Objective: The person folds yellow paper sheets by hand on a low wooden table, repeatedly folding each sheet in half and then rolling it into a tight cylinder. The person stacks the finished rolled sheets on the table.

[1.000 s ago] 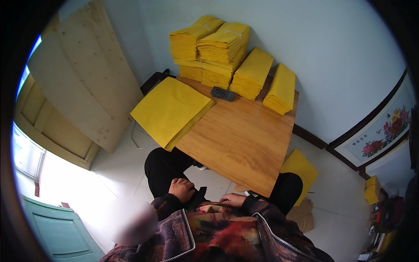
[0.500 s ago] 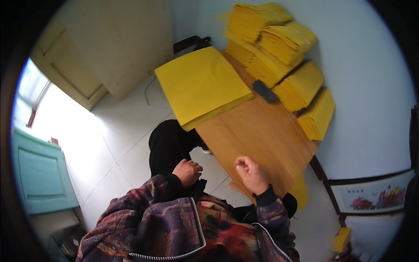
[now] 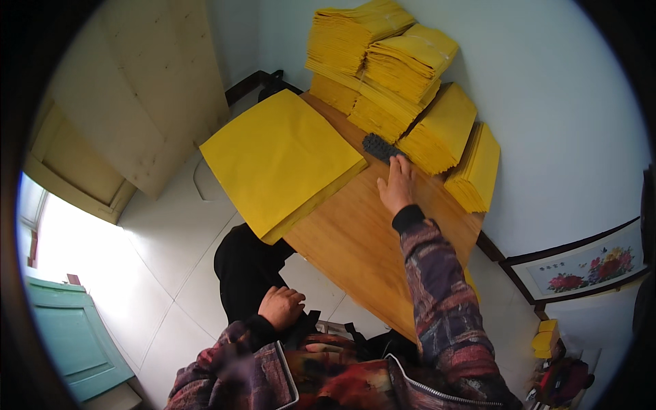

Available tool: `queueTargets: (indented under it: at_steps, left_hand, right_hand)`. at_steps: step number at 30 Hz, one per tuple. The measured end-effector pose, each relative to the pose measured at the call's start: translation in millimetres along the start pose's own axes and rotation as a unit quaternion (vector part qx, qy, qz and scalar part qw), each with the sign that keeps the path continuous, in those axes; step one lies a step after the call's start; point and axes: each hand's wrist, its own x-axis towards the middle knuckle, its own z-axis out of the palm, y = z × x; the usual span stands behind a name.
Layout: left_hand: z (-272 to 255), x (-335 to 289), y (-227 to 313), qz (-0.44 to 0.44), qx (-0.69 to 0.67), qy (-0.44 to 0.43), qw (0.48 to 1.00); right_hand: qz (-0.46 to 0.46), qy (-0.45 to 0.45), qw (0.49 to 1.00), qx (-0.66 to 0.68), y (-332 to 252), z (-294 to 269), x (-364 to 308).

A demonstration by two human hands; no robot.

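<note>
Right hand (image 3: pixel 398 191) half bent at grey block (image 3: pixel 377 147), can't tell if holding | left hand (image 3: pixel 281 307) loosely curled, palm hidden | right moved over table (image 3: pixel 362 246), so block's within reach

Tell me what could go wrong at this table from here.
The flat, square stack of yellow sheets overhangs the left edge of the brown wooden table; a bump might slide it off. The right hand is at the dark grey oblong block, close to a folded yellow stack, so a careless movement could knock that stack askew.
</note>
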Motion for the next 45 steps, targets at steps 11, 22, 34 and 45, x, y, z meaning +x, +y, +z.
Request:
queueTargets:
  at_steps: [11,22,34,45]
  left_hand:
    - [-9,7,4,-0.019,0.015,-0.044,0.999]
    - [-3,-4,1,-0.004,-0.001,-0.005,1.0]
    - [-5,1,-39,-0.104,-0.629,0.055,0.769]
    - [-26,5,-42,-0.105,-0.655,0.085,0.743]
  right_hand:
    - [0.067,-0.066,0.992,-0.088,0,31,25]
    - [-0.168,0.11,0.967,0.159,-49,11,-17]
    - [-0.26,-0.016,0.962,0.081,-232,25,-83]
    - [-0.255,0.014,0.954,0.16,-224,33,-76]
